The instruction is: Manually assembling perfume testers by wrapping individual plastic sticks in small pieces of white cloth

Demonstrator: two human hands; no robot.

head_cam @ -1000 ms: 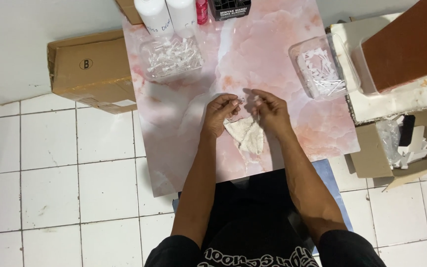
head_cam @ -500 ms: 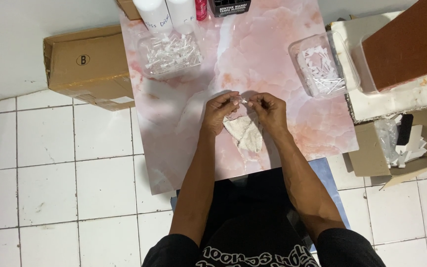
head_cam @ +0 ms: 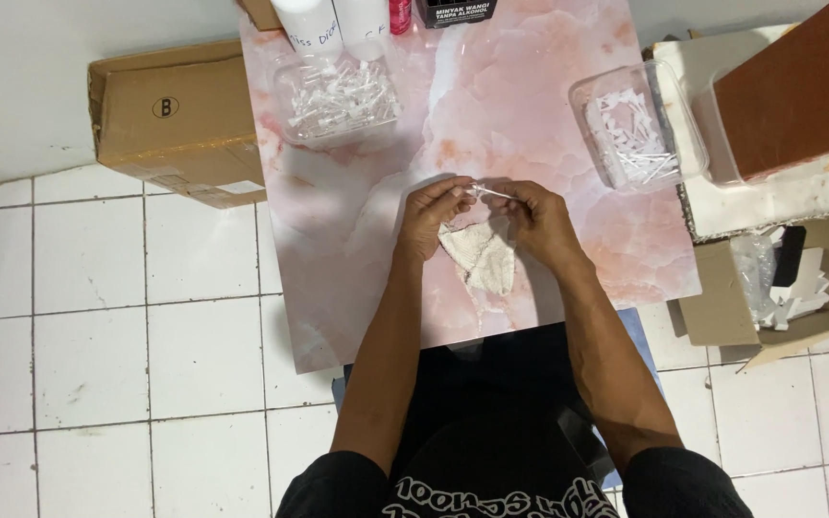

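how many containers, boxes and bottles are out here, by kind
clear plastic tubs: 2, left tub and right tub
cardboard boxes: 2, closed box and open box
white bottles: 2, and
cloth under the hands: 1
total: 7

- Your left hand (head_cam: pixel 431 213) and right hand (head_cam: pixel 536 223) are bare: no gloves, rings or watch show on them.
- Your forearms are uncovered from wrist to above the elbow.
- You wear a black short-sleeved top (head_cam: pixel 501 489); its sleeves end at the upper arms, at the bottom edge of the view.
- White curved lettering runs across the chest of the top.
- Your lap is covered in black cloth as well.
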